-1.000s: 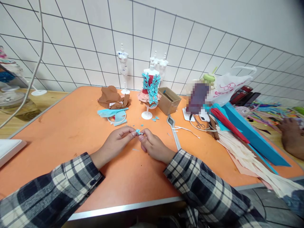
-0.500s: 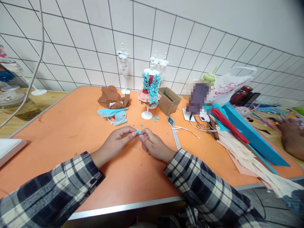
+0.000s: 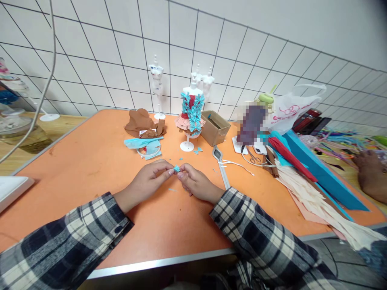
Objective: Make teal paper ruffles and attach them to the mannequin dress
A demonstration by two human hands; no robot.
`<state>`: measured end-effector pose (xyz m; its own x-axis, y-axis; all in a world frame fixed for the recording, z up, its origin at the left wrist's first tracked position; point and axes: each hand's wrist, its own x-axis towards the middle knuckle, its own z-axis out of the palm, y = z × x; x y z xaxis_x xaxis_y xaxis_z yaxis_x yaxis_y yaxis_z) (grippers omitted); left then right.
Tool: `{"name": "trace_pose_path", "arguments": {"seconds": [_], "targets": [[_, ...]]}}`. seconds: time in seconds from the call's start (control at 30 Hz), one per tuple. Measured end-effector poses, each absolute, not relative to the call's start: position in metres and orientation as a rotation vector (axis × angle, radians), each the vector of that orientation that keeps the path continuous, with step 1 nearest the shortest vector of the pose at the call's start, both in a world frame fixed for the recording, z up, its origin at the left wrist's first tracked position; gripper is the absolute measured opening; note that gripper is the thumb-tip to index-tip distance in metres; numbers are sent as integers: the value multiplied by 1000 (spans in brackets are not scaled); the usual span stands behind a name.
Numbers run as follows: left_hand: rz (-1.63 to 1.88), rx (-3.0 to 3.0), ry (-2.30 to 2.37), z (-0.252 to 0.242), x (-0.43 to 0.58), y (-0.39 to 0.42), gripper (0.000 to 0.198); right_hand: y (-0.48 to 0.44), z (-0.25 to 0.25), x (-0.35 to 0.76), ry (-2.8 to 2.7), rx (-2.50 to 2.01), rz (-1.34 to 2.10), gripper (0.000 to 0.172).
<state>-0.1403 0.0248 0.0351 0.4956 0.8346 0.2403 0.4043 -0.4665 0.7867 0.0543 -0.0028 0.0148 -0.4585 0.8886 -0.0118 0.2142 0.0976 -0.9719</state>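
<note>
A small piece of folded blue crepe paper (image 3: 177, 168) is pinched between my two hands, above the orange table. My left hand (image 3: 151, 179) grips its left side between thumb and forefinger. On its right side, the fingertips of my right hand (image 3: 197, 182) are closed. Just beyond my hands stands a small white mannequin (image 3: 193, 91) dressed in blue paper bows, a red bodice and a pink ruffled skirt. Loose blue bows (image 3: 198, 150) lie at its base.
Brown paper (image 3: 139, 123) and a blue sheet (image 3: 142, 143) with a round ring lie at the back left. An open cardboard box (image 3: 216, 133) stands right of the mannequin. Scissors (image 3: 255, 160), cables and paper rolls (image 3: 290, 159) crowd the right. Another person's hand (image 3: 373, 177) is at far right.
The blue paper between my fingertips has turned slightly and looks more compact. My hands have barely moved; everything else is as before.
</note>
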Motion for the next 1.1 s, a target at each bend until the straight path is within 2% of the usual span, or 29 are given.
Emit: {"name": "trace_pose_path", "arguments": {"seconds": [0.7,0.77,0.93,1.1], "targets": [[767,1873,1025,27,-139,28,42,-1,18,53,-1714,-1156,1416,27],[772,1776,1030,25,-140,29,43,2,17,55,-1760,-1276,1241,27],[860,1322,905,21,-140,30,39,7,16,62,-2036,-1698,527,24],[799,1085,842,21,-138,28,37,7,16,65,-2236,-1717,286,21]]}}
